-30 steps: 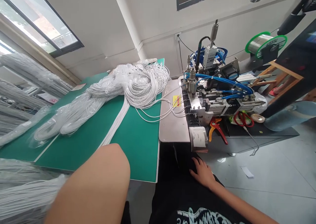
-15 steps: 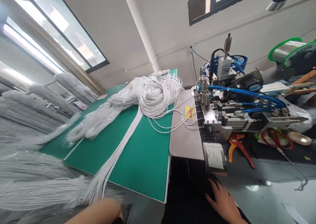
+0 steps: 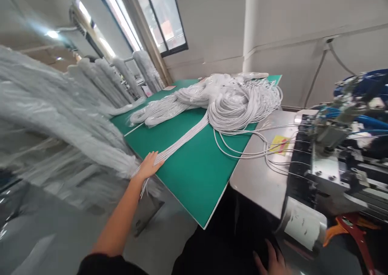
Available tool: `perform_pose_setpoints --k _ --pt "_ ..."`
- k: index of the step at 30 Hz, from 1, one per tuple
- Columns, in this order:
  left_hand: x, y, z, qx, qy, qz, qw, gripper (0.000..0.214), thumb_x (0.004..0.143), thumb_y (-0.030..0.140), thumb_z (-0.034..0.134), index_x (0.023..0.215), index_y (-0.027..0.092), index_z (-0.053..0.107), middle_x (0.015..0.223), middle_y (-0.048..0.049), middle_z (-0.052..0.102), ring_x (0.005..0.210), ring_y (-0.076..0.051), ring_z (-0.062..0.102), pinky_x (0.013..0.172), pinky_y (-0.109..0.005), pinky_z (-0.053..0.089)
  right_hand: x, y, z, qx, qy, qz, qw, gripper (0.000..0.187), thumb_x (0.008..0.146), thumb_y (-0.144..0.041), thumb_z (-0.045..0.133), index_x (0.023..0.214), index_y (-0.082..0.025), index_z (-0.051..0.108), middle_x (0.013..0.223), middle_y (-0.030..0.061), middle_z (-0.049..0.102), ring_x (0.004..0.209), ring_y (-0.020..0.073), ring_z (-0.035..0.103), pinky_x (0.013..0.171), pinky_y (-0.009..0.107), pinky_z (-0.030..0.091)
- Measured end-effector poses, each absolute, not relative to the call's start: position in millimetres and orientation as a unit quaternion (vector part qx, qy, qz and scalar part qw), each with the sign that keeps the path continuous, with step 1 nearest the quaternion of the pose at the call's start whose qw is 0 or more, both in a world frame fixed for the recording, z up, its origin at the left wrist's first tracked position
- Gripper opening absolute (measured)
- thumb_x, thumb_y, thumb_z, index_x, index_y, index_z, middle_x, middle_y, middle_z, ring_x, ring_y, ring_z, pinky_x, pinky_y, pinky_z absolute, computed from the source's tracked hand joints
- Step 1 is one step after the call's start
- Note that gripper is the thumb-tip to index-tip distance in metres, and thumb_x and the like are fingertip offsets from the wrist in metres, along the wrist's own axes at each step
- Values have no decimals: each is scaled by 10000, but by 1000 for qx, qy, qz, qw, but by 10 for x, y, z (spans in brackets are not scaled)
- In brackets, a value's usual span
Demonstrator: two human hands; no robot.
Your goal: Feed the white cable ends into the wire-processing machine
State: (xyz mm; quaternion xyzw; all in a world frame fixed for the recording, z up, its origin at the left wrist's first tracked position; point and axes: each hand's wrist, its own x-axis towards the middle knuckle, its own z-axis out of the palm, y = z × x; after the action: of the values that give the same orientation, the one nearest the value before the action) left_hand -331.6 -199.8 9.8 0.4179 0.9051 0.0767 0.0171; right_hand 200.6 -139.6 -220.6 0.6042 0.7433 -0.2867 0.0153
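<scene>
My left hand (image 3: 148, 166) is closed over a flat bunch of thin white cables (image 3: 184, 138) at the near left edge of the green table (image 3: 194, 186). Loose cable ends hang below that hand, off the edge. The bunch runs back to a big coiled heap of white cables (image 3: 233, 109), partly wrapped in clear plastic. My right hand (image 3: 273, 263) lies low in view by my dark clothing, fingers apart, holding nothing; the bottom edge of the picture cuts part of it off.
Several cables lead into a metal machine (image 3: 327, 150) on the right, past a steel plate (image 3: 257, 176) with a yellow label (image 3: 279, 145). Orange-and-red cutters (image 3: 348, 230) lie in front. Plastic-wrapped cable bundles (image 3: 60, 109) hang on the left.
The view has swung left, so the table and machine sit farther right. My left hand has come forward from the bottom edge onto the cable bunch. My right hand stays low.
</scene>
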Motion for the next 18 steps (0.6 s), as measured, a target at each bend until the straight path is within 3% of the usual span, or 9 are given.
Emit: perform_pose_setpoints --k 4,8,18 --pt "-3349 -2288 -95 451 891 54 -25 772 892 657 239 1446 126 327 1486 -148 358 1384 -304 314 1131 -461 281 2006 -1378 -2143 596 751 -282 32 738 859 -632 260 1405 -151 379 1373 198 465 1208 419 485 917 561 429" --pt "-3289 -2454 -41 465 882 61 -50 729 921 618 225 1428 111 356 1423 -154 435 1318 -284 400 1110 -423 322 1974 -1376 -2033 585 761 -277 43 784 851 -669 241 1407 -131 366 1352 219 463 1188 449 482 903 567 431" --pt "-3261 -2980 -142 461 887 29 -23 809 921 582 265 1486 15 147 1551 -185 180 1436 -281 191 1171 -411 200 1950 -1407 -1880 579 764 -282 36 838 837 -692 222 1415 -101 363 1344 237 465 1182 451 476 907 554 428"
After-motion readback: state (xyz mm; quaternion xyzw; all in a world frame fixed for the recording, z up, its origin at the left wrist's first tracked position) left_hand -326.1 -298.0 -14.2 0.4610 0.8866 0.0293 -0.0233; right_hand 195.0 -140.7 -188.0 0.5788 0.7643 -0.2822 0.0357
